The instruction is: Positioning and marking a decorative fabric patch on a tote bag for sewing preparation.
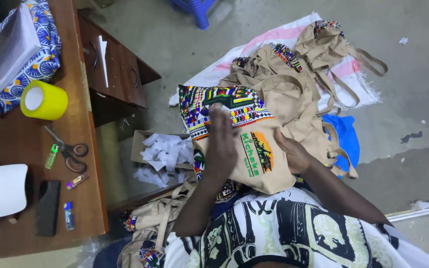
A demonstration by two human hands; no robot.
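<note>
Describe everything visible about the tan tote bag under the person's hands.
The tan tote bag looks like plain canvas, with a bright multicoloured patterned band across its top and a green and orange printed emblem on its front. It lies flat on the person's lap. The left hand presses on its patterned upper part; the right hand rests on its edge. More tan bags lie heaped just beyond it, and their straps overlap its far side.
</note>
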